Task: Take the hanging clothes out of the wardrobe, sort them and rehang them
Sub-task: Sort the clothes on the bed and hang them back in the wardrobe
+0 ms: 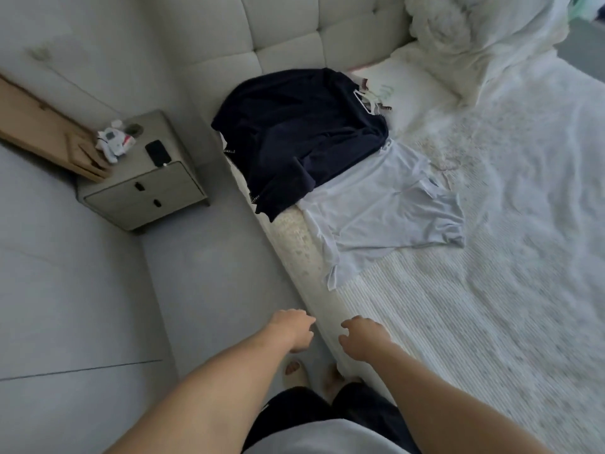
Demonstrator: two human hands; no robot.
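Clothes on the bed (491, 290): navy top (294, 132) with hangers (370, 99) by the headboard, pale shirt (386, 208) touching it, nearer. Left hand (293, 330) and right hand (360, 339) at the bed edge, empty, fingers loosely curled.

Honestly nothing I can read here. The dark navy top (294, 132) on my bed has small trim strips along its edges with tiny light marks, but they're too small and blurry to tell whether they're letters at all. The little white toy (113, 142) on the nightstand (144, 191) has some red and dark patches that could be a logo or print, also unreadable. The phone (158, 152) next to it has a black screen, showing no text. The pale blue shirt (389, 208) shows no print that I can make out.
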